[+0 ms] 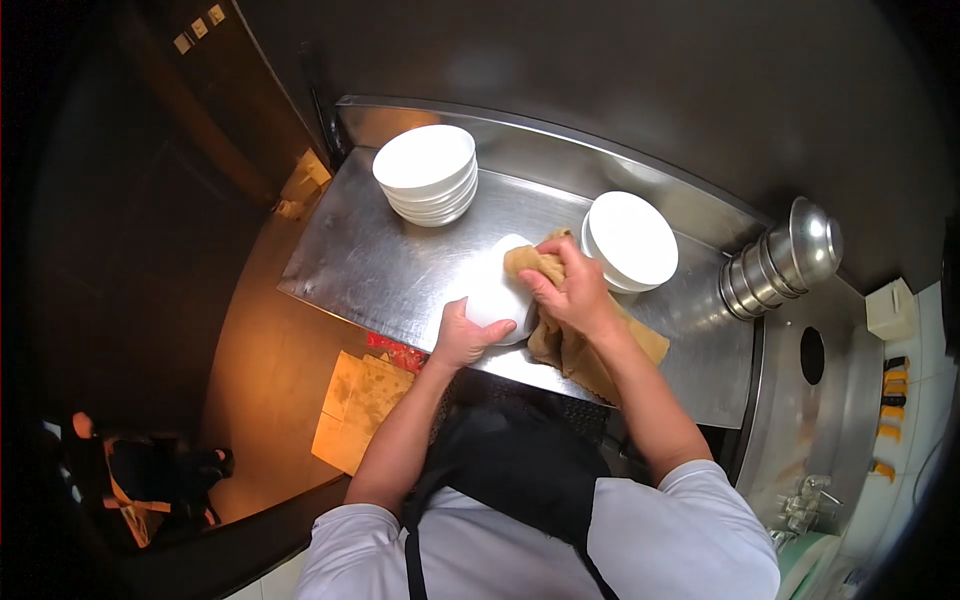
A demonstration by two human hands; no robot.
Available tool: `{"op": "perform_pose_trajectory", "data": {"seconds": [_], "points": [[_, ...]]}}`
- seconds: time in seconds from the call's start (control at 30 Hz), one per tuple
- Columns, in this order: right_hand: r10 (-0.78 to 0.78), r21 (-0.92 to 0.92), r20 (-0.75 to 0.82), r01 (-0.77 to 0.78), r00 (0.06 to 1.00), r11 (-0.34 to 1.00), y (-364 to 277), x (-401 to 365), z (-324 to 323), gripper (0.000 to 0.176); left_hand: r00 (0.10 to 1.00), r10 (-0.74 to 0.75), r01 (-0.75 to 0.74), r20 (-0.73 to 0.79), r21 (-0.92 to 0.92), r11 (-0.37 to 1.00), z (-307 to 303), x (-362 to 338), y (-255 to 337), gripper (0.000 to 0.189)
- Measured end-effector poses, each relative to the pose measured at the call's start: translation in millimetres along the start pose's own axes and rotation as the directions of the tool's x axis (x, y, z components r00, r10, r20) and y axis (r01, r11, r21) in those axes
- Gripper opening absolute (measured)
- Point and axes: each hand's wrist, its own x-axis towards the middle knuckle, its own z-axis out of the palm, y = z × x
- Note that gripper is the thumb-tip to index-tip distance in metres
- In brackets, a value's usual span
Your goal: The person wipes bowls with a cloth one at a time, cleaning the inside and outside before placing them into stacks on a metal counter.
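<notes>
A white bowl (487, 300) is held tilted over the near part of the steel counter (340, 262). My left hand (466, 337) grips its near left rim, thumb across the surface. In my right hand (578, 290) is a bunched tan cloth (600, 355), pressed near the bowl's right edge, its loose end hanging down over the counter. To the far left stands a stack of white bowls (428, 175). Just beyond my right hand is a shorter stack of white bowls (630, 242), their upper one leaning.
Nested steel bowls (785, 260) lean at the counter's right end, beside a steel sink (800, 400). A raised steel edge (560, 140) runs along the back wall. Flattened cardboard (350, 405) lies on the floor at left, and a seated person (150, 475) is at lower left.
</notes>
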Motion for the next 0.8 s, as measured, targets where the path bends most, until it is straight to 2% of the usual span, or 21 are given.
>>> {"op": "perform_pose_trajectory", "data": {"seconds": [0.07, 0.1, 0.2, 0.23, 0.27, 0.33, 0.4, 0.43, 0.47, 0.53, 0.57, 0.6, 0.63, 0.67, 0.73, 0.77, 0.8], "points": [[-0.184, -0.121, 0.033, 0.187, 0.982, 0.975, 14.1, 0.1, 9.8, 0.050, 1.000, 0.022, -0.022, 0.001, -0.002, 1.000, 4.0, 1.8, -2.2, 0.042], [-0.205, -0.198, -0.021, 0.197, 0.979, 0.960, 15.5, -1.5, 16.4, 0.049, 0.999, 0.036, -0.036, -0.004, -0.003, 0.999, 4.5, 3.0, -3.0, 0.042], [-0.320, -0.039, -0.025, 0.319, 0.947, 0.947, 17.2, -10.5, 28.7, 0.050, 0.998, 0.059, -0.059, 0.002, -0.020, 0.998, 0.6, 4.3, -5.2, 0.040], [-0.475, -0.152, 0.053, 0.477, 0.878, 0.866, 4.5, -12.9, 30.4, 0.049, 0.993, 0.120, -0.121, 0.015, 0.028, 0.992, -2.5, 3.5, -6.8, 0.039], [-0.519, -0.172, 0.205, 0.553, 0.830, 0.816, -8.8, -18.2, 30.3, 0.049, 0.983, 0.178, -0.180, 0.033, 0.075, 0.981, -6.2, 1.9, -9.6, 0.038], [-0.501, -0.153, 0.294, 0.557, 0.814, 0.816, -24.0, -13.3, 28.8, 0.040, 0.989, 0.149, -0.149, 0.021, 0.007, 0.989, -6.9, 2.0, -11.2, 0.036], [-0.232, -0.055, 0.090, 0.238, 0.968, 0.970, -5.4, 4.5, 38.2, 0.036, 0.992, 0.125, -0.125, -0.010, -0.053, 0.991, -4.2, 0.8, -10.5, 0.036], [-0.075, 0.020, 0.005, 0.075, 0.997, 0.997, -0.5, 15.3, 39.3, 0.035, 0.999, 0.041, -0.041, -0.007, -0.047, 0.998, -4.6, -0.6, -10.6, 0.037], [0.082, 0.093, 0.069, -0.088, 0.994, 0.992, 5.1, 23.4, 33.9, 0.034, 0.998, 0.055, -0.057, -0.031, -0.069, 0.996, -0.6, -1.2, -11.8, 0.038], [0.362, 0.205, 0.221, -0.406, 0.906, 0.891, 1.9, 35.7, 17.2, 0.033, 0.997, 0.056, -0.058, -0.053, -0.046, 0.997, 0.4, -2.8, -10.4, 0.039], [0.279, 0.117, 0.165, -0.300, 0.946, 0.947, -7.0, 24.4, 19.7, 0.030, 0.997, 0.066, -0.068, -0.044, -0.061, 0.996, -1.2, -2.7, -7.6, 0.038], [-0.143, -0.010, 0.025, 0.143, 0.989, 0.990, 9.6, 10.8, 34.4, 0.030, 0.996, 0.079, -0.082, -0.041, -0.084, 0.993, 0.1, -3.8, -6.5, 0.038], [-0.314, -0.063, 0.089, 0.320, 0.945, 0.945, -11.3, 5.3, 31.1, 0.031, 0.996, 0.077, -0.081, -0.043, -0.109, 0.991, 1.8, -8.8, -8.8, 0.037], [-0.463, -0.094, 0.158, 0.480, 0.872, 0.872, -31.3, -0.6, 28.2, 0.032, 0.989, 0.147, -0.147, -0.004, -0.040, 0.988, 0.9, -9.9, -13.6, 0.036], [-0.545, -0.127, 0.222, 0.578, 0.808, 0.806, -28.0, -0.6, 30.5, 0.035, 0.955, 0.276, -0.287, 0.107, 0.102, 0.953, -4.3, -5.9, -17.7, 0.033], [-0.589, -0.149, 0.254, 0.633, 0.767, 0.760, -25.7, 6.9, 27.1, 0.036, 0.976, 0.198, -0.205, 0.093, 0.075, 0.976, -4.1, -6.2, -17.6, 0.032], [-0.418, -0.069, 0.219, 0.442, 0.881, 0.894, -17.5, 14.6, 25.2, 0.037, 0.989, 0.120, -0.124, 0.083, 0.044, 0.991, -0.4, -5.8, -12.8, 0.031]]}}
